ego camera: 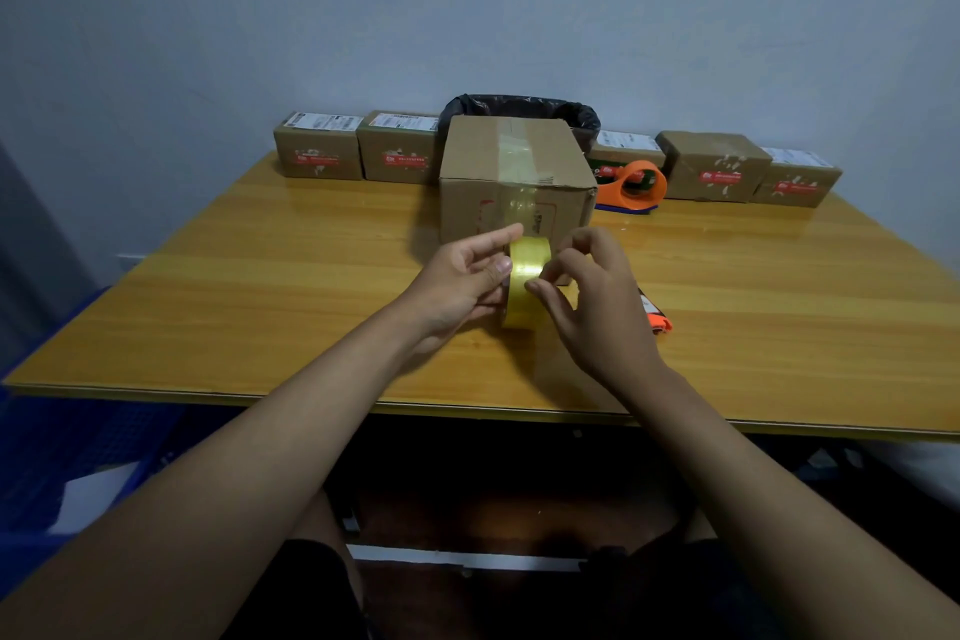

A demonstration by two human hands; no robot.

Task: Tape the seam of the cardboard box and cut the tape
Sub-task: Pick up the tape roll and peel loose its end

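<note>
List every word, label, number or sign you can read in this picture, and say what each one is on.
None can be read.
Small boxes along the wall: white shipping labels on top, red printed bands on the fronts, all too small and blurred.
Big cardboard box: a red outline and dark marks under the tape, illegible.
Tape roll, held by both hands: no print visible.

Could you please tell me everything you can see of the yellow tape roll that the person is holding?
The tape roll is glossy, translucent yellow, held upright on edge with its curved outer face towards the camera, just above the wooden table and in front of the cardboard box. The left hand has it in its grip from the side, thumb on the band. The right hand's fingertips press on the band, perhaps seeking the tape's end.
</note>
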